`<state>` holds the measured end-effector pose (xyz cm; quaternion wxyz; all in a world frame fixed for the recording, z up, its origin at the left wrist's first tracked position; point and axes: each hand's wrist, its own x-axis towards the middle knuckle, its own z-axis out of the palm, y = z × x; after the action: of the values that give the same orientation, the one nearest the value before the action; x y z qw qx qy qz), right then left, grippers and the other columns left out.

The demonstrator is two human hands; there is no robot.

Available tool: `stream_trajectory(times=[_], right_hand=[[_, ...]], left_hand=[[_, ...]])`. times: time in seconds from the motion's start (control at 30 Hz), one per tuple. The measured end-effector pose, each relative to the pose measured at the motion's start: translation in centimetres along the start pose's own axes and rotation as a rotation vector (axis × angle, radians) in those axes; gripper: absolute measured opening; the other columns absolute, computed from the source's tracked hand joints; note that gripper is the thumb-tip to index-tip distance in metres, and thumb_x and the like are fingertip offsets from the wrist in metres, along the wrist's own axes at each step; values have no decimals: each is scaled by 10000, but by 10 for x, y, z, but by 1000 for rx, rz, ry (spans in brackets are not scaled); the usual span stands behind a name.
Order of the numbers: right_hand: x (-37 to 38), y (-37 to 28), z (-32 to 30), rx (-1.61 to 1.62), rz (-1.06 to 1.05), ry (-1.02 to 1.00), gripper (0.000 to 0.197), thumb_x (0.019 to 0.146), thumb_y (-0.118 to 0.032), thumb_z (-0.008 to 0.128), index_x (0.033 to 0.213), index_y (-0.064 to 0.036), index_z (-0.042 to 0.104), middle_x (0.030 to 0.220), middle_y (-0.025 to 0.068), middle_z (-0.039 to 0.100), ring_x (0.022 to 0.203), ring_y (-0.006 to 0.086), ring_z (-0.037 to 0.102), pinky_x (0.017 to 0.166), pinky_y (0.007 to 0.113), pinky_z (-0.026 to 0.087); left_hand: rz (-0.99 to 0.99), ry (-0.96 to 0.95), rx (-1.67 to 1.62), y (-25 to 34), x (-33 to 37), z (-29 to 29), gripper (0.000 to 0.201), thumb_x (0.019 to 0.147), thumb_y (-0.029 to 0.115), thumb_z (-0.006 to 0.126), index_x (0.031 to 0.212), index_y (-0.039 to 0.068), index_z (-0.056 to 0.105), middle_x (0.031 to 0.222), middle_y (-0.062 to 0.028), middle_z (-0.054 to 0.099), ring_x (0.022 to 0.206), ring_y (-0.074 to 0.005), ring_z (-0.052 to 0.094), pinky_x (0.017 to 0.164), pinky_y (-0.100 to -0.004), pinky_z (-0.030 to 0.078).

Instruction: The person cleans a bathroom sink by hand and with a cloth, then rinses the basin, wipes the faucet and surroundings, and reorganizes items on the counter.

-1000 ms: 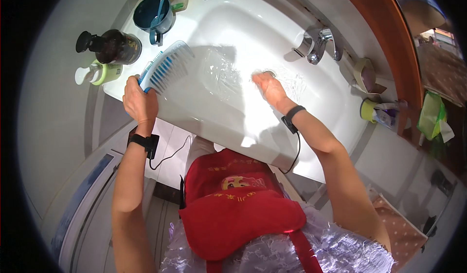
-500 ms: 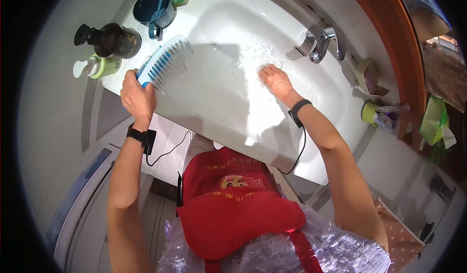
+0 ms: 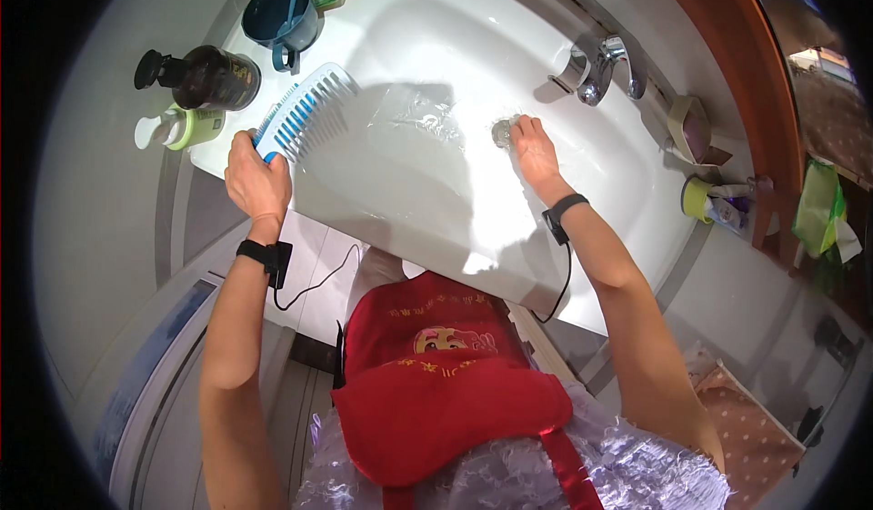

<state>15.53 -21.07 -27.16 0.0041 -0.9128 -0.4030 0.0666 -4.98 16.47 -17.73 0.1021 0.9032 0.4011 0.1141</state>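
Observation:
My left hand is closed around the blue handle of a wide-toothed comb, which points up and to the right over the sink's left edge. Its head is pale blue and its teeth cast striped shadows. Inside the white sink, my right hand is low at the basin floor, fingers bent and close together. Its fingertips are beside a round metal drain fitting. Whether they pinch anything is hidden. Shallow water ripples left of the drain, and bright light falls across the basin.
A chrome faucet juts over the sink's far right side. On the left stand a dark pump bottle, a green-and-white pump bottle and a dark blue cup with a toothbrush. A soap holder is at the right. Cables hang from both wristbands.
My right hand has shifted slightly to the right along the basin floor, and the round drain fitting now shows beside its fingers. The ripples have moved left. My left hand still holds the comb.

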Motion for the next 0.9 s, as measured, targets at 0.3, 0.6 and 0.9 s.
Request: stream_trajectory(times=[0.3,0.6,0.9], right_hand=[[-7,-29,2,321,62,-106,303,809,26,576,1094,-75,575,1062,173,625,1036,335,614,901,391,513],[53,-31,23,483,642,163,98,833,-31,558,923,-37,598,860,190,676,865,391,649,772,470,512],[26,-26,11,503,379,2,77,793,-29,574,724,-53,598,789,192,645,810,388,635,722,453,495]], left_hand=[[42,47,-50,-4,-2,-1,276,740,90,623,1004,38,561,936,-183,636,893,-407,596,784,-480,448],[31,14,-23,1,-1,0,329,712,78,648,1028,44,564,975,-139,628,958,-343,590,834,-431,434],[-4,8,7,-5,-4,1,339,715,104,649,1038,41,567,973,-148,633,952,-347,597,840,-439,440]])
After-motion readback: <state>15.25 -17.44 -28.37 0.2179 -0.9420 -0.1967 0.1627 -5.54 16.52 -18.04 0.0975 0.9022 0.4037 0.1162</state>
